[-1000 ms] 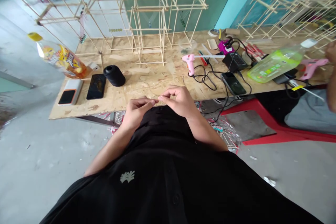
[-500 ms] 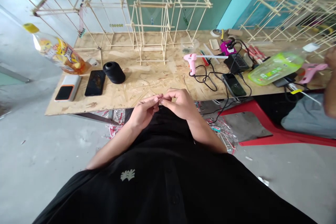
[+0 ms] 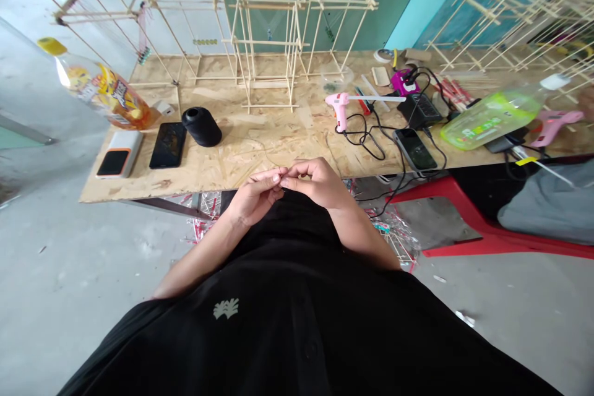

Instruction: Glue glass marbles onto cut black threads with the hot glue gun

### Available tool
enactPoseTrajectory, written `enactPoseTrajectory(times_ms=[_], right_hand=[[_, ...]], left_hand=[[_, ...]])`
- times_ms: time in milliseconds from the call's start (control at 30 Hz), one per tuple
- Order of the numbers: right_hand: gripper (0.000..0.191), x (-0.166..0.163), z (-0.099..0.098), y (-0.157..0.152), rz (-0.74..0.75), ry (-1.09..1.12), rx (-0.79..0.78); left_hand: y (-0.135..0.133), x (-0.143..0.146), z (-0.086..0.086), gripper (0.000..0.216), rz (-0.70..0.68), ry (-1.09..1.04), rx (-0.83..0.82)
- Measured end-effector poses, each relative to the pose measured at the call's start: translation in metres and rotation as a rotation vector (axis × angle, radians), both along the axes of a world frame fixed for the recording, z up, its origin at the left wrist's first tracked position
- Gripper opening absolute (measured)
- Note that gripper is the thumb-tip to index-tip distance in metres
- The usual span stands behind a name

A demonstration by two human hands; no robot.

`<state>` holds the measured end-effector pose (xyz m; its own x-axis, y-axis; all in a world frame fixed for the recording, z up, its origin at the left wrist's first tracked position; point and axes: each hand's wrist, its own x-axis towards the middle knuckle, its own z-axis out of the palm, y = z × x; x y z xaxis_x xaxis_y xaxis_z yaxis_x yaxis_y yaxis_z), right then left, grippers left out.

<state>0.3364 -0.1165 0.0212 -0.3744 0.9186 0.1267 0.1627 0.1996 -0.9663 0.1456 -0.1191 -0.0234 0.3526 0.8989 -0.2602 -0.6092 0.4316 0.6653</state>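
Thread (image 3: 261,148), head view: a thin, pale line lies in a loose curve on the tabletop (image 3: 227,164), just beyond my fingertips. It runs toward my hands at the front edge; whether its end is in my grip is too fine to tell.

My left hand (image 3: 256,197) is closed in a pinch, thumb against fingertips. My right hand (image 3: 318,182) is likewise pinched, its thumb and index finger meeting the left fingertips. Any item between them is too small to identify.

Left of my hands stand a black cylinder (image 3: 202,127) and, beside it, a black phone (image 3: 167,145) lying flat. Right of my hands, a pink glue gun (image 3: 340,114) rests near a tangle of black cable (image 3: 371,147) and a second phone (image 3: 416,150). Behind my hands, a stick frame (image 3: 266,43) stands upright on the tabletop.
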Motion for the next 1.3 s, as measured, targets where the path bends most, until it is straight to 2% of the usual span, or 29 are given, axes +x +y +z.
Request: enactPoseTrajectory(times_ms=[233, 533, 767, 900, 1033, 1300], right_hand=[[0.036, 0.002, -0.002, 0.002, 0.058, 0.026, -0.054], [0.036, 0.000, -0.002, 0.002, 0.084, 0.004, -0.044], [0.034, -0.002, -0.007, 0.001, 0.035, 0.059, -0.041], [0.028, -0.002, -0.010, 0.002, 0.032, 0.137, -0.114], [0.025, -0.002, -0.013, 0.003, 0.144, 0.265, -0.230], [0.042, -0.001, -0.010, 0.004, 0.170, 0.238, -0.200]], left_hand=[[0.002, -0.002, -0.002, 0.042, -0.006, 0.045, 0.018], [0.001, -0.002, -0.001, 0.040, -0.007, 0.059, 0.047], [0.001, -0.002, -0.006, 0.032, 0.014, 0.030, 0.046], [-0.001, -0.004, -0.008, 0.034, -0.009, -0.030, 0.050], [-0.003, -0.004, -0.009, 0.032, -0.023, -0.012, 0.063], [-0.004, -0.002, -0.012, 0.034, 0.012, 0.010, 0.098]])
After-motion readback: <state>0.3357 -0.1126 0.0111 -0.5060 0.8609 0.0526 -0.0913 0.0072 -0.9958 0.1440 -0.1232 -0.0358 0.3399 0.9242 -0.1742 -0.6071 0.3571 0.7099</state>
